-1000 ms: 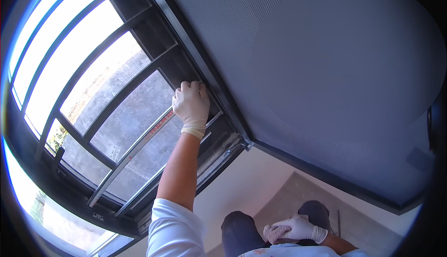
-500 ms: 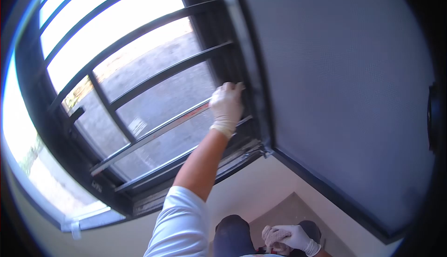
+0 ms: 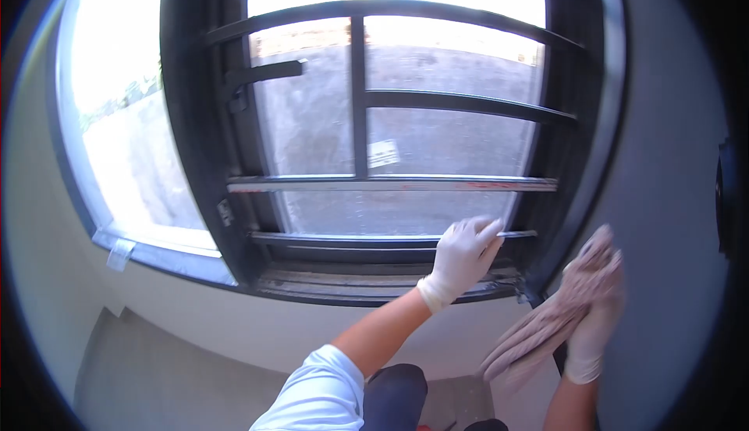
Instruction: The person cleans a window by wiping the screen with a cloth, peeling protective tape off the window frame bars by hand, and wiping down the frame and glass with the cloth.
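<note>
My right hand point(image 3: 596, 328) grips the cloth point(image 3: 537, 328), red marks point(image 3: 503, 186) remain on the bar point(image 3: 328, 185), and I can't tell whether my left hand point(image 3: 463, 257) grips anything

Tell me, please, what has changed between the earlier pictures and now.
The left hand moved down from the red-marked bar to the bar below it. The right hand rose from near the knees, bringing the cloth beside the window frame. The camera view turned. The cloth stays held.
</note>
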`<action>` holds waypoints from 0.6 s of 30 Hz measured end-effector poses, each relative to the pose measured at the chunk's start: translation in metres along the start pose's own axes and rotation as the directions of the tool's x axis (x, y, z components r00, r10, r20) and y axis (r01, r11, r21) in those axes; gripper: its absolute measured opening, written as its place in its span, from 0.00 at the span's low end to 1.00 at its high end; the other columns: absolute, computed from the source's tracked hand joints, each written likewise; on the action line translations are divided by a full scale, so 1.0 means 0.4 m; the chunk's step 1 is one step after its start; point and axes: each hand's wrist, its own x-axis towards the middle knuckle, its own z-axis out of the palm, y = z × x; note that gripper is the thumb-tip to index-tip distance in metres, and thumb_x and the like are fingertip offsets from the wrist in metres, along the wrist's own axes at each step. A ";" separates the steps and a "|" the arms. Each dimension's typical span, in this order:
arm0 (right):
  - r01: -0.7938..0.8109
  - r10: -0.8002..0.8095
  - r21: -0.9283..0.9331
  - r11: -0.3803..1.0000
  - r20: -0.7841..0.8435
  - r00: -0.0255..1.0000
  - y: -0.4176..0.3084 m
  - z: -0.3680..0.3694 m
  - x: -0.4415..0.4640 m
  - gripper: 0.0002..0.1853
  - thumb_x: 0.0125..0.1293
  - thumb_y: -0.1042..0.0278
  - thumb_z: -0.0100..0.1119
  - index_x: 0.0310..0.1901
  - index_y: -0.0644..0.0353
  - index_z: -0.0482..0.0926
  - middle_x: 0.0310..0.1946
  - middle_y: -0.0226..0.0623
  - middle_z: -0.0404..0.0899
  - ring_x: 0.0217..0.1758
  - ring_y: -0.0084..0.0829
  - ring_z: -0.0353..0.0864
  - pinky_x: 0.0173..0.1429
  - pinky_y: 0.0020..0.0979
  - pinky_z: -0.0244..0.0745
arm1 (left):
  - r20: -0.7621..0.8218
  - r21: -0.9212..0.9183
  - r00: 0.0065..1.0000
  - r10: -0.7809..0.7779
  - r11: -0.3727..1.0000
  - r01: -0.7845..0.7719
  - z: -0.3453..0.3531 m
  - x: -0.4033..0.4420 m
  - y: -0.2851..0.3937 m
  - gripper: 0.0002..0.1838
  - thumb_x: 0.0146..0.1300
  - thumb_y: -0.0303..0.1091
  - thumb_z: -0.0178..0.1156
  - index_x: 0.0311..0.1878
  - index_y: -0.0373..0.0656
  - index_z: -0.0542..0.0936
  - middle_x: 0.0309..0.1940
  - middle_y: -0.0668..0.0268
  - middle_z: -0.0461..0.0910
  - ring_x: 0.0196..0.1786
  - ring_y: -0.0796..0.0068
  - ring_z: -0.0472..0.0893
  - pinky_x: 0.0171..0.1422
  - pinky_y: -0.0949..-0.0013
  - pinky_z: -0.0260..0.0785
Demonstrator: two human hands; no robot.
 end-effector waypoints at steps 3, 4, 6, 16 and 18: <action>0.093 -0.091 -0.055 0.994 0.040 0.995 -0.006 0.079 0.154 0.26 0.71 0.51 0.51 0.58 0.66 0.70 0.51 0.36 0.76 0.51 0.26 0.75 0.59 0.28 0.69 | -0.102 0.085 0.978 -0.182 0.978 0.191 -0.144 -0.096 -0.061 0.11 0.55 0.29 0.66 0.43 0.44 0.82 0.34 0.63 0.81 0.34 0.64 0.80 0.40 0.66 0.73; 0.090 -0.088 -0.051 0.995 0.050 0.995 -0.005 0.116 0.204 0.25 0.71 0.52 0.50 0.59 0.66 0.70 0.51 0.36 0.76 0.52 0.26 0.75 0.60 0.27 0.67 | -0.144 0.097 0.961 -0.236 0.963 0.251 -0.194 -0.124 -0.088 0.10 0.55 0.28 0.66 0.42 0.43 0.83 0.33 0.62 0.81 0.34 0.65 0.80 0.40 0.67 0.73; 0.147 -0.144 -0.077 0.986 0.043 0.989 0.002 0.208 0.292 0.22 0.72 0.57 0.50 0.56 0.67 0.73 0.50 0.35 0.76 0.52 0.24 0.74 0.60 0.25 0.66 | -0.312 0.172 0.913 -0.263 0.929 0.327 -0.303 -0.156 -0.156 0.08 0.56 0.26 0.66 0.40 0.42 0.83 0.34 0.62 0.81 0.32 0.70 0.79 0.38 0.71 0.72; 0.561 -0.548 -0.146 0.815 0.121 0.828 0.314 0.427 0.538 0.14 0.71 0.65 0.52 0.50 0.67 0.76 0.45 0.36 0.80 0.48 0.26 0.77 0.57 0.28 0.69 | -0.592 0.721 0.804 0.057 0.483 0.497 -0.733 -0.129 -0.295 0.12 0.51 0.26 0.69 0.41 0.44 0.84 0.37 0.66 0.76 0.41 0.65 0.73 0.49 0.65 0.68; 0.548 -0.530 -0.189 0.815 0.140 0.836 0.322 0.415 0.543 0.13 0.72 0.67 0.51 0.51 0.66 0.76 0.47 0.37 0.80 0.51 0.27 0.77 0.60 0.28 0.68 | -0.555 0.788 0.830 0.051 0.352 0.505 -0.756 -0.117 -0.301 0.11 0.54 0.27 0.68 0.42 0.43 0.84 0.35 0.67 0.77 0.39 0.71 0.74 0.45 0.68 0.69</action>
